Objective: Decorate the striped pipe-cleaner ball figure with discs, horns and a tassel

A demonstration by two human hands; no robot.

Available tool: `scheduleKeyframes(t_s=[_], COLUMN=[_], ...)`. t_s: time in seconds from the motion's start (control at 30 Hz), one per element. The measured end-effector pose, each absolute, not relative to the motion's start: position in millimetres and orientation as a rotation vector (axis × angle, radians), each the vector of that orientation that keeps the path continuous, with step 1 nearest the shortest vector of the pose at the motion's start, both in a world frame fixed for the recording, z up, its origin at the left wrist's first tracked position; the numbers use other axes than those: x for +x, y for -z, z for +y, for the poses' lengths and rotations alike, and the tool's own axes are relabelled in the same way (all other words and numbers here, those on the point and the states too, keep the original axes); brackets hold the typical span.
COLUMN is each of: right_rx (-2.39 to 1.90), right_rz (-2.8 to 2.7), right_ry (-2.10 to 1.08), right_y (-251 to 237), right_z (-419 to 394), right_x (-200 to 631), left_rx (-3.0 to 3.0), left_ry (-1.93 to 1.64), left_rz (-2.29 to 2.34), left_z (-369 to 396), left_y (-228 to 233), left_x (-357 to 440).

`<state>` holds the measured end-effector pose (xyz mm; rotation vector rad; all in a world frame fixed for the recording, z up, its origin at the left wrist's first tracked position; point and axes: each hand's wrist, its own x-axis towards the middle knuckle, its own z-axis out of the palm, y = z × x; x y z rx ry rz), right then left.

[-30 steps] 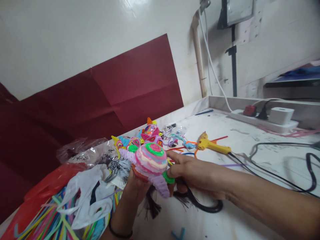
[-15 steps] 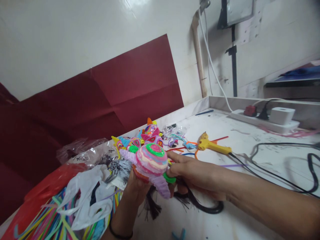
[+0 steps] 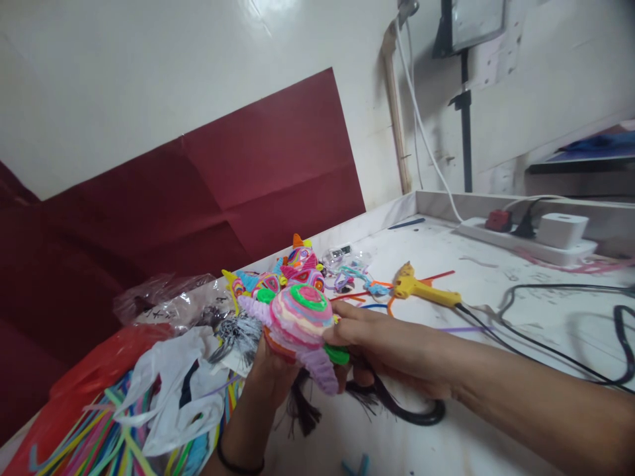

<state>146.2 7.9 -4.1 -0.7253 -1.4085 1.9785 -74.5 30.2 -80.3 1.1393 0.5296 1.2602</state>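
Left hand is gripping the striped pink-and-green pipe-cleaner dome; right hand, at three o'clock, is now pinching closer onto its green fuzzy disc.

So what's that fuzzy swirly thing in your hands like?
The swirly toy looks coiled from fuzzy pipe cleaners: a round dome of pink, orange and purple rings with a green ring on top, lilac cones sticking out and green discs. The left hand holds it from below above the table; the right hand pinches its side.

Dark marks on clear bag, seemingly unreadable.
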Motion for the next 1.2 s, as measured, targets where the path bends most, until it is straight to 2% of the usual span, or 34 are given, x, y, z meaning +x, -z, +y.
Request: scheduleKeyframes(t_s=[0.33,0.73,1.2], right_rx=[-0.619,-0.662,-0.635], right_rz=[-1.447,-1.425,-1.417], right_ry=[-1.978,-2.003,-2.04], right_y=[6.0,5.6,10.4], right_z=[7.6,6.0,8.4], right_x=[146.3,148.0,148.8], left_rx=[1.17,1.259,1.215], left_ry=[-1.428,-1.355,-1.361], left_rz=[0.564,0.439,0.518], left_z=[17.1,24.4,23.4], left_y=[75.4,80.3,80.2], left_x=[-58.3,-65.7,-69.2])
